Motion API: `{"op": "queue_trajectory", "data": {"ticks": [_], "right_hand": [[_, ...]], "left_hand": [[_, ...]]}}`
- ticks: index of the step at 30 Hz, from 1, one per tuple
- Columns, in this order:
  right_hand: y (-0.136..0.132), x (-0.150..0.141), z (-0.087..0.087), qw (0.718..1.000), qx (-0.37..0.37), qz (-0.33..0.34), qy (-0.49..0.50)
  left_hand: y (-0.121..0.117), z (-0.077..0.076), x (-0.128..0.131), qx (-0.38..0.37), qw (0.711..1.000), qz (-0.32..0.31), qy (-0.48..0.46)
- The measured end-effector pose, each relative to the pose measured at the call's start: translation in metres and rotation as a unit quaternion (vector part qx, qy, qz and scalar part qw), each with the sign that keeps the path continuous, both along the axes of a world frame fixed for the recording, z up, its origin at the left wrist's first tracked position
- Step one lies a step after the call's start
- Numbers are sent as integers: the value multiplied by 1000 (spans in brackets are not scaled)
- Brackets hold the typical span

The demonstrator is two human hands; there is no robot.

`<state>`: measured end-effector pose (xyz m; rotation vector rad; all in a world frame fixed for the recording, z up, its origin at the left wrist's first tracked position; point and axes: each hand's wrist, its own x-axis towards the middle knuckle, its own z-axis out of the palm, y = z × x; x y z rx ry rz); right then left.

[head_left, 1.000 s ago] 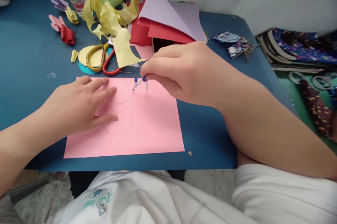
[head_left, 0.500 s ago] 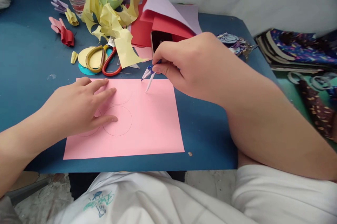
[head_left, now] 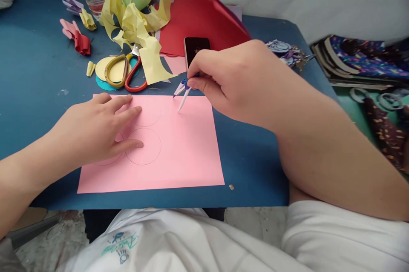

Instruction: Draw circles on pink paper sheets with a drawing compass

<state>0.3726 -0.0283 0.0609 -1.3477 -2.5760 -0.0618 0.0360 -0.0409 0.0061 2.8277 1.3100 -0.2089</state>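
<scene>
The right hand (head_left: 236, 80) has a small blue-and-white compass (head_left: 183, 99) pinched at its top between thumb and fingertips, above the far part of the pink sheet (head_left: 188, 148). The left hand (head_left: 86, 131) lies spread on the sheet's left part, its grip released and holding nothing.

For a clean line, the compass probably wants a light twist at its head, with the pivot planted, the leg spacing unchanged and the left hand's pressure even, so the paper does not creep. Whether both tips touch the paper is hard to tell.

The darker tip sits close to the sheet's far edge, so a wide sweep there could run onto the worktop (head_left: 252, 157). Just beyond lie the scissors (head_left: 138, 89) and a yellow scrap (head_left: 153, 61); the phone (head_left: 195, 45) is close behind the right fingers. Plain pink extends nearer the person and rightward, giving the compass more room.
</scene>
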Motion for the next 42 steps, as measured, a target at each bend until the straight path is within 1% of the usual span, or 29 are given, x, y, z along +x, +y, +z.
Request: {"op": "queue_trajectory", "data": {"ticks": [2, 6, 9, 16, 22, 25, 29, 34, 42], "right_hand": [[-1, 0, 1, 1000, 2, 3, -1], [0, 5, -2, 999, 11, 23, 29], [1, 6, -3, 999, 14, 15, 36], [1, 2, 3, 1000, -18, -8, -3], [5, 10, -5, 999, 10, 24, 44], [7, 13, -9, 998, 13, 31, 55], [6, 11, -9, 998, 21, 28, 46], [6, 10, -7, 998, 30, 27, 38], [6, 8, -8, 999, 31, 20, 27]], "left_hand": [[0, 1, 0, 1, 1000, -3, -1], [-1, 3, 0, 8, 1000, -5, 8], [-3, 4, 0, 15, 999, -16, 27], [-2, 3, 1, 7, 999, -12, 40], [-2, 4, 2, 36, 996, -31, 74], [-4, 4, 2, 35, 997, -32, 67], [-3, 3, 0, 32, 998, -26, 56], [-2, 1, -1, 26, 999, -16, 14], [-4, 7, 4, 54, 994, -50, 83]]}}
